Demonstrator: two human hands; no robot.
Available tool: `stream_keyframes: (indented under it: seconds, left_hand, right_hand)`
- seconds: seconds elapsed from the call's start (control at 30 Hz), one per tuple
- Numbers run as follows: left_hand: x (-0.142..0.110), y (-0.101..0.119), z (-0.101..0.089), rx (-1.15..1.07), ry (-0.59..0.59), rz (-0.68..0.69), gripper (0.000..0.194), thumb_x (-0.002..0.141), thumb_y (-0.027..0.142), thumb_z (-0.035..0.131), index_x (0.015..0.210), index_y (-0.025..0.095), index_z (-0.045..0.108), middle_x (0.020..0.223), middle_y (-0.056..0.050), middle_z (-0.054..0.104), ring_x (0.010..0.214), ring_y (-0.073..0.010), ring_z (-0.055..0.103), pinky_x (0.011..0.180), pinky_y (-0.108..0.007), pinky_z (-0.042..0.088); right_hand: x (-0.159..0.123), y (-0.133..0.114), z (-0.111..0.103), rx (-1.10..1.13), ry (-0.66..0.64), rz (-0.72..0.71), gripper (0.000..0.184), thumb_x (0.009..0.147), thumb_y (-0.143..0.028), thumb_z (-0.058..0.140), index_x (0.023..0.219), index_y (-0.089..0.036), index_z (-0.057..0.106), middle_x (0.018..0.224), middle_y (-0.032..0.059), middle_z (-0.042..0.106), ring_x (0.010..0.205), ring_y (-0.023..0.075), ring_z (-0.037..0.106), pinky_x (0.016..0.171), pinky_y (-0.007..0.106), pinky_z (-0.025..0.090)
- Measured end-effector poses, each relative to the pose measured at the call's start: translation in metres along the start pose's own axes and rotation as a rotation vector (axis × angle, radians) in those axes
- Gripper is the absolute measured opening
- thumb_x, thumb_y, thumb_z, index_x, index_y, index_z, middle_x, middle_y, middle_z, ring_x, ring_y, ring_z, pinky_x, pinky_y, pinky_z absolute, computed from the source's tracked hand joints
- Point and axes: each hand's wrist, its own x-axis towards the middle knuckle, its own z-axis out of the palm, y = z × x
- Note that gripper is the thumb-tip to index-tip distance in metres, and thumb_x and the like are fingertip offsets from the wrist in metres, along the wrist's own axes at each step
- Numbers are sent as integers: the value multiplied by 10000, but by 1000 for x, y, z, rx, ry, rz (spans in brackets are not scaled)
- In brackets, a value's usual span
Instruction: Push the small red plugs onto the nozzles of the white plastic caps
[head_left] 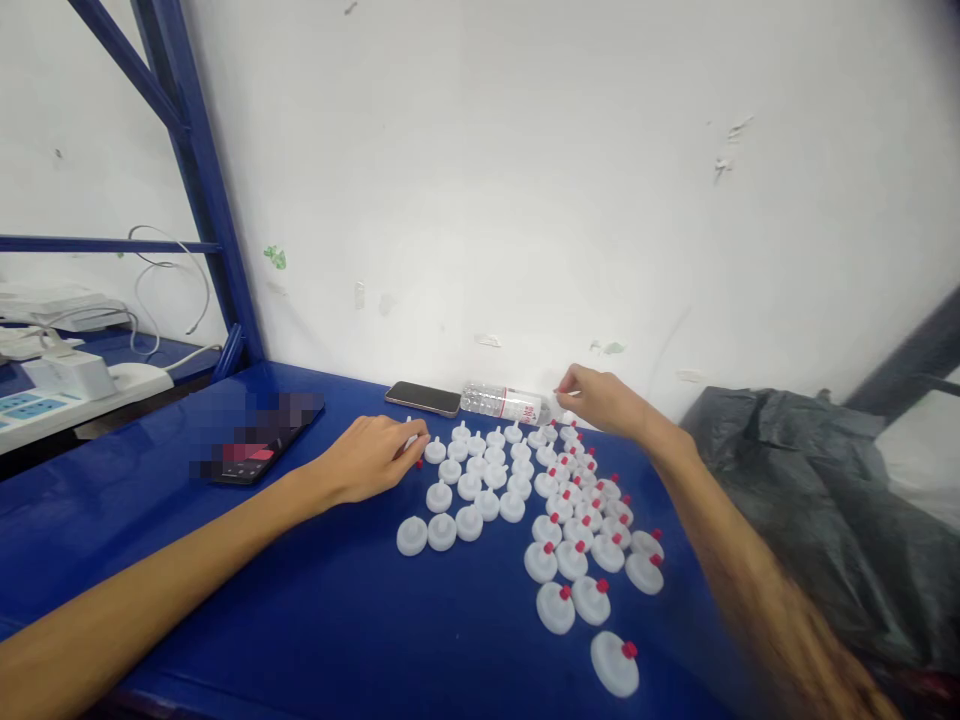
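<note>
My left hand [379, 455] is closed, its fingertips bent down at the left edge of a group of white round nozzle caps [469, 486] without red tips. A bit of red shows below its fingers and a bit of white beyond them; what they grip is hidden. My right hand [604, 400] pinches at the back of the table, above the far end of a second group, white nozzle caps with red tips [574, 560]. A speck of red shows at its fingertips, too small to name. Both groups lie on the blue table [360, 620].
A clear plastic bottle [502, 402] lies by the wall beside a phone [422, 398]. Another dark phone [274, 440] is at the left. A blue metal post [206, 180] and a white power strip [127, 385] stand further left. Black plastic sheeting [787, 480] hangs right of the table.
</note>
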Motion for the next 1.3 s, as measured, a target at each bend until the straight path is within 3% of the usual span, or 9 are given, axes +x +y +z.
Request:
stream_keyframes:
  seconds: [0.17, 0.37, 0.5, 0.63, 0.83, 1.0, 1.07, 1.13, 1.3]
  left_hand:
    - [-1, 4, 0, -79, 88, 28, 347, 1115, 426, 386, 1020, 245, 666, 592, 45, 598, 564, -195, 577, 625, -321, 338]
    - [-6, 14, -1, -155, 88, 124, 291, 1087, 505, 486, 1096, 258, 640, 605, 82, 545, 514, -159, 498, 578, -298, 322]
    - [-9, 15, 2, -191, 47, 215, 312, 1102, 437, 425, 900, 252, 573, 668, 28, 597, 551, -167, 517, 590, -335, 287]
    - [-9, 15, 3, -249, 20, 237, 344, 1125, 399, 378, 871, 249, 554, 675, 19, 596, 555, -169, 508, 611, -352, 288]
    - [-4, 22, 2, -373, 32, 174, 473, 1127, 494, 371, 746, 246, 501, 584, 52, 438, 515, -146, 392, 575, -345, 270]
    - [-4, 18, -7, -457, 138, 33, 491, 1143, 494, 198, 705, 275, 240, 588, 57, 279, 525, -148, 292, 522, -315, 291]
    - [-3, 12, -12, -442, 181, -10, 460, 1143, 471, 156, 728, 281, 209, 608, 53, 284, 545, -156, 298, 532, -314, 302]
    - [-1, 6, -14, -391, 184, -20, 465, 1139, 481, 242, 725, 272, 277, 629, 47, 359, 582, -164, 359, 582, -318, 327]
    - [2, -1, 3, -241, 11, 54, 326, 1110, 434, 463, 962, 251, 690, 922, -16, 697, 851, -208, 652, 760, -318, 440]
  right_hand:
    - [-24, -60, 3, 201, -55, -239, 52, 1055, -296, 681, 1082, -254, 667, 1119, 45, 847, 1009, 201, 777, 842, 315, 571]
    - [-52, -121, 8, 341, -264, -460, 382, 905, -409, 904, 1003, -297, 552, 800, -89, 775, 743, 161, 702, 672, 263, 483]
    - [-58, -134, 7, 336, -258, -491, 432, 874, -414, 935, 980, -295, 533, 786, -86, 722, 719, 167, 642, 659, 273, 435]
    - [-57, -133, 6, 323, -259, -493, 400, 903, -424, 908, 1052, -294, 561, 834, -66, 787, 707, 172, 673, 674, 284, 462]
    - [-56, -138, 9, 234, -207, -533, 460, 892, -369, 923, 1235, -318, 620, 969, -55, 870, 730, 164, 727, 703, 279, 512]
    - [-39, -106, 8, 17, -2, -463, 412, 922, -91, 829, 1275, -264, 707, 1108, 74, 870, 1034, 236, 779, 852, 319, 512]
    - [-28, -77, 3, -57, 69, -369, 267, 956, -171, 814, 1207, -229, 745, 1084, 110, 869, 1051, 279, 781, 862, 356, 518]
    - [-17, -47, -2, -107, 120, -268, 134, 1053, -309, 703, 1126, -216, 766, 1056, 118, 867, 1021, 296, 788, 853, 386, 529]
    - [-3, -4, 0, -182, 76, -122, 191, 1066, -368, 672, 1033, -211, 776, 1051, 72, 840, 1008, 248, 783, 912, 398, 584]
